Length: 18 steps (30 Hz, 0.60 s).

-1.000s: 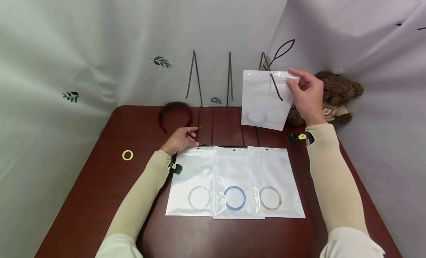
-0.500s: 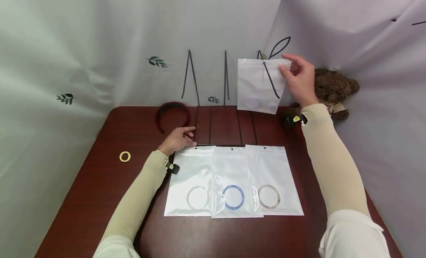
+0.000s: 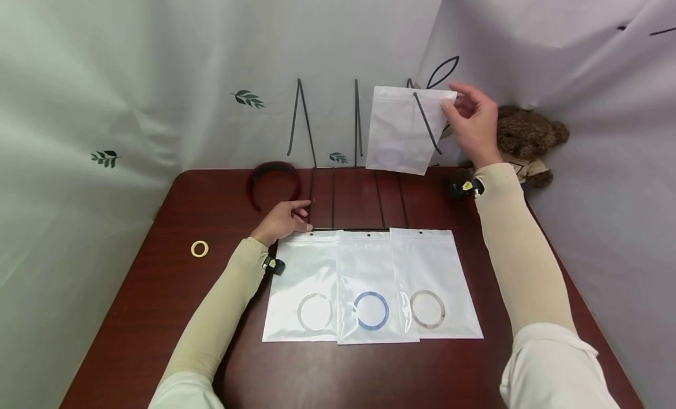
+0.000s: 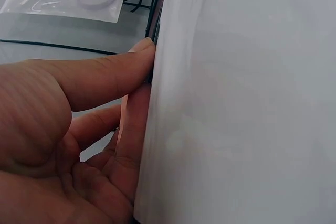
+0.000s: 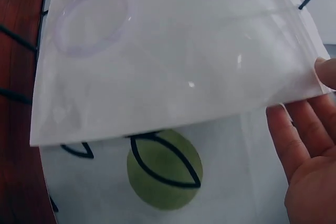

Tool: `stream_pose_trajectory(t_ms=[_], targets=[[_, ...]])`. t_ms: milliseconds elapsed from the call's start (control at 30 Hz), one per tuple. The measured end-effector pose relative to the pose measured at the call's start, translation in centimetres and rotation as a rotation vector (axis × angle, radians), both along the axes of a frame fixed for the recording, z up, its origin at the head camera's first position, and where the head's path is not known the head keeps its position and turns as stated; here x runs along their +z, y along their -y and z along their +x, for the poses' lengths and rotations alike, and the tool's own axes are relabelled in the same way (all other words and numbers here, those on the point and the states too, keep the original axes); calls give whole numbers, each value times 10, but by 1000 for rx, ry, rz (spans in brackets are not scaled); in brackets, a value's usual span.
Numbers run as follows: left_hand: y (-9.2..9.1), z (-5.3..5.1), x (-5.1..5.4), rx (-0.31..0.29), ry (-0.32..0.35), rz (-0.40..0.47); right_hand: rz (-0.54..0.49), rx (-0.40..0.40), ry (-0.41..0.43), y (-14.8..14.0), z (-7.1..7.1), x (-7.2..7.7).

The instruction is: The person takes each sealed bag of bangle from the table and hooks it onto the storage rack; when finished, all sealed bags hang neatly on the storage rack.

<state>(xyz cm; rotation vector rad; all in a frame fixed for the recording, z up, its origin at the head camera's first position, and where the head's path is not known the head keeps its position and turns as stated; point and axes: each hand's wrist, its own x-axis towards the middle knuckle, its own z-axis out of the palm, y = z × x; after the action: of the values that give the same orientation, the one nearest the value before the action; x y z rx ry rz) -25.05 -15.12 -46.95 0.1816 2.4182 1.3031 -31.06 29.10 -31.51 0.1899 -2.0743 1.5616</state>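
At the upper right, my right hand (image 3: pixel 475 122) pinches the top right corner of a white zip bag (image 3: pixel 401 127) with a pale purple ring (image 5: pixel 94 22) inside. A hook of the black wire rack (image 3: pixel 334 199) passes through the bag's top. My left hand (image 3: pixel 281 221) holds the rack's front left corner between thumb and fingers. Just in front of the rack lie three overlapping bags: the left one (image 3: pixel 287 291) with a clear ring, the middle one (image 3: pixel 364 262) with a blue ring, the right one (image 3: pixel 433 262) with a brownish ring.
A dark red headband (image 3: pixel 253 183) lies left of the rack, and a small yellow ring (image 3: pixel 193 249) is farther left on the table. Behind my right hand sits a brown teddy bear (image 3: pixel 530 133). White patterned cloth hangs around the table's back and sides.
My right hand has moved up and slightly left with the bag, which now hangs higher and farther back on the hook. My left hand has stayed at the rack's corner.
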Motion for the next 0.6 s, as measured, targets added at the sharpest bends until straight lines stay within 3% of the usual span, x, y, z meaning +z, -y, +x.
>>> stream_pose_trajectory(t_ms=[300, 600], targets=[[-2, -4, 3, -6, 21, -14, 115, -98, 71, -28, 27, -26], [-1, -6, 2, -11, 12, 10, 81, -7, 135, -48, 63, -67]])
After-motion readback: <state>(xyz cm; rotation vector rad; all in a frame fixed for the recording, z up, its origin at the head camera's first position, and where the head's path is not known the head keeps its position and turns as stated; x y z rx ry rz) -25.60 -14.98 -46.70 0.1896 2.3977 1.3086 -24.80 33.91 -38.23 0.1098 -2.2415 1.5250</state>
